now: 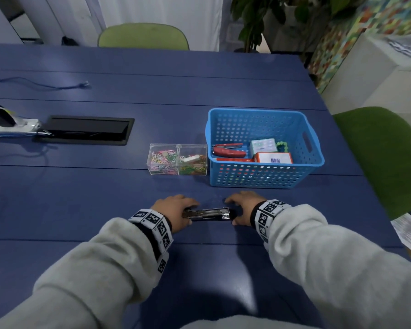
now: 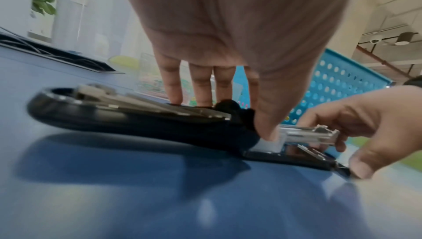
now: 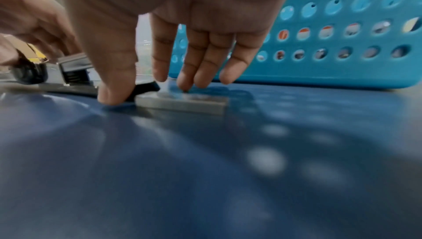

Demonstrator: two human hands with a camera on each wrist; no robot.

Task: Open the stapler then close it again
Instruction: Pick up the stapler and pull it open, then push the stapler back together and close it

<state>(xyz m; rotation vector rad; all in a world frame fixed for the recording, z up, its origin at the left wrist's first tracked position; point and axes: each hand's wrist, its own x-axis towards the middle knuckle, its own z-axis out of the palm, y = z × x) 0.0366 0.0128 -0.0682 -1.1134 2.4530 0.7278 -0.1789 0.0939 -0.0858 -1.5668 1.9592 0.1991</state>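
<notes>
The black stapler (image 1: 207, 214) lies flat on the blue table (image 1: 105, 191) in front of the blue basket (image 1: 266, 179), swung fully open: its top cover (image 2: 109, 116) is folded back to your left, the metal staple magazine (image 2: 310, 134) stands exposed in the middle, and the base (image 3: 182, 101) runs to your right. Your left hand (image 1: 173, 212) grips the folded-back cover, fingers behind and thumb (image 2: 267, 116) in front near the hinge. Your right hand (image 1: 243, 207) pins the base down, thumb (image 3: 114, 84) at its near edge and straight fingertips (image 3: 185, 82) at its far side.

The opening half looks done; closing appears to remain. To close well, keep the base pressed flat with the right hand. Swing the cover over the hinge in one arc. Clear your right fingers from the magazine's front before the cover lands, lest they be pinched.
</notes>
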